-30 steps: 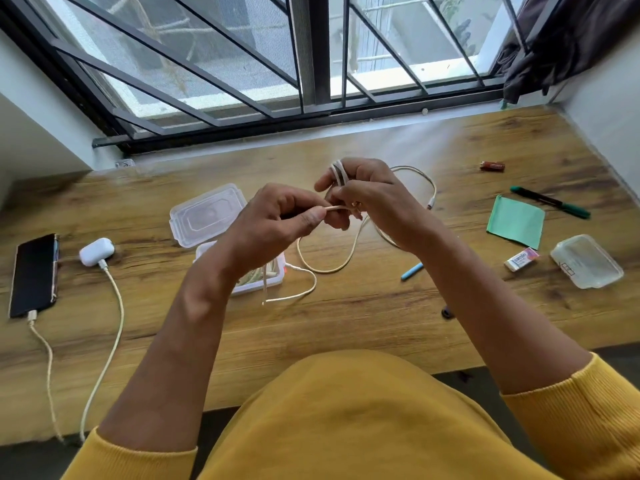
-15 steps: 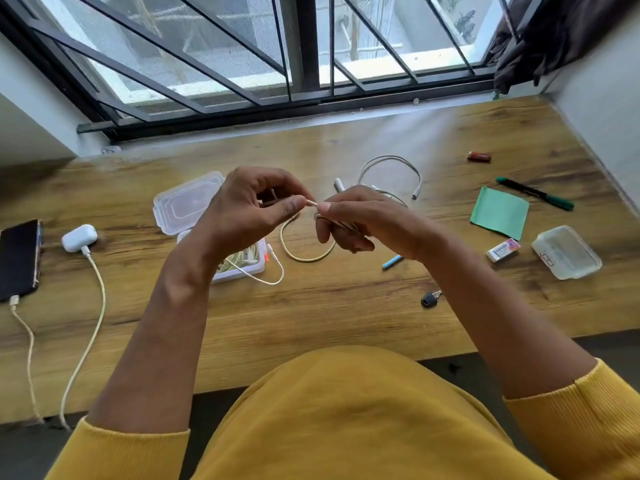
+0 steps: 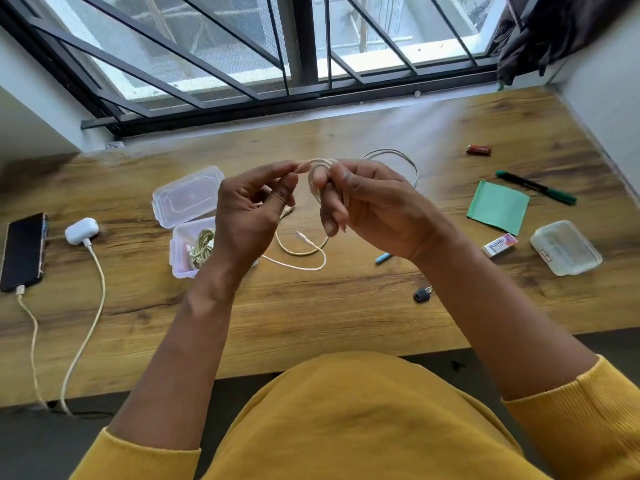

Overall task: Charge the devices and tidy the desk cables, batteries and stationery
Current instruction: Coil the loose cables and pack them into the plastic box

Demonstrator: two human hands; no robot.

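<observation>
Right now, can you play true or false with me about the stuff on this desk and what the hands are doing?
1. Both hands hold a white cable. True: the left hand pinches one end and the right hand holds the loops.
2. The phone has a cable plugged in. True.
3. The green marker lies inside a box. False: it lies on the desk, beside the green paper.
4. The open plastic box has nothing in it. False: a coiled cable sits inside.
5. The eraser sits on the green paper. False: it lies on the desk near it.
</observation>
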